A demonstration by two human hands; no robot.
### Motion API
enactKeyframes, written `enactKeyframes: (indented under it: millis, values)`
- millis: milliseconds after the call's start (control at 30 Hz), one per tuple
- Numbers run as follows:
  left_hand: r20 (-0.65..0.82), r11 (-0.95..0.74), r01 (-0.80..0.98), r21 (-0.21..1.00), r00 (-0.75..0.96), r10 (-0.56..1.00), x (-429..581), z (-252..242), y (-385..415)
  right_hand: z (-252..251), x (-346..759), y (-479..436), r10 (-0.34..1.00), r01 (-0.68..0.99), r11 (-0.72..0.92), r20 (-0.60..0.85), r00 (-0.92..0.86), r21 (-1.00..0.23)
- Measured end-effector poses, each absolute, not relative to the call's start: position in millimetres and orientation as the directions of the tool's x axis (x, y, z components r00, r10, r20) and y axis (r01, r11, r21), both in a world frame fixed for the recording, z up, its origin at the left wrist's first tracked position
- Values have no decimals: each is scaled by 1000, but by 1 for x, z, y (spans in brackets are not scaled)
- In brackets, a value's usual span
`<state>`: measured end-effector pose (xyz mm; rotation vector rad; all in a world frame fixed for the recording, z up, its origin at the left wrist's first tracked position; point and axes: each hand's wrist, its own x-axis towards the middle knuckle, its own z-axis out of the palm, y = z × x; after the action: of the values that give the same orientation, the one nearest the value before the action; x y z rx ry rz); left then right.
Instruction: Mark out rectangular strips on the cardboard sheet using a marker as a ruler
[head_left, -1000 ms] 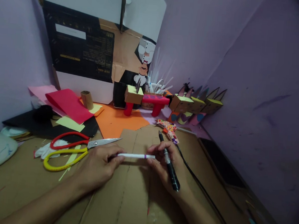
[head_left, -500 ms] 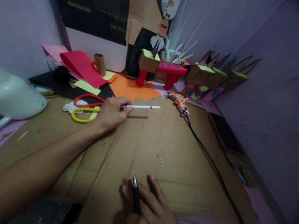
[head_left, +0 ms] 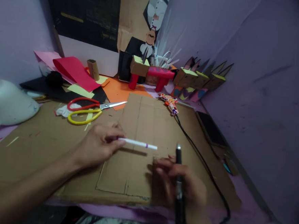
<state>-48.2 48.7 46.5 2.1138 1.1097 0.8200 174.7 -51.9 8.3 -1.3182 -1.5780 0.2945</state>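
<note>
Pinched between the thumb and fingers of my left hand is a slim white stick with purple bands, pointing right above the cardboard. Its exact kind is unclear. My right hand is closed round a black pen with a silver tip that points up and away from me. Both hands are over a brown cardboard sheet with dark pen lines drawn along its edges and down its length. Scissors with one red and one yellow handle lie beyond my left hand.
A patterned tool, cord attached, rests at the back right near a dark phone. A white jug lies at left. Behind are red paper, orange paper and cardboard animal figures.
My left hand has brought the white stick nearer to me, uncovering the scissors' blades. My right hand has moved right and up with the pen. The cardboard sheet's near edge now shows.
</note>
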Motion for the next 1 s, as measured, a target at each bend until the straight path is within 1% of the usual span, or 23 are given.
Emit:
enactKeyframes:
  millis: [67,100,167,300,400,567,700,867,1000]
  values:
    - [180,-436,488,756,485,856,-52,40,35,11,175,-53,841,529,262,459,284,-807]
    - [171,-442,495,748,500,849,-52,36,30,12,175,-52,854,488,225,412,318,-843]
    - [196,-498,508,703,535,822,-52,29,23,12,175,-49,888,420,193,340,310,-887]
    - [318,-644,503,576,587,744,-49,18,21,10,175,-40,951,315,160,232,203,-935]
    - [369,-689,492,532,598,711,-48,16,22,9,177,-37,973,261,126,170,155,-957]
    - [357,-703,505,502,619,700,-46,21,22,6,179,-39,972,250,131,175,160,-959]
    - [349,-731,470,495,662,663,-45,25,22,5,177,-39,970,236,137,179,165,-962]
    - [409,-761,435,481,656,634,-43,20,23,7,177,-39,969,252,121,170,180,-960]
    - [435,-777,413,474,657,615,-44,16,24,8,180,-39,962,196,106,150,228,-975]
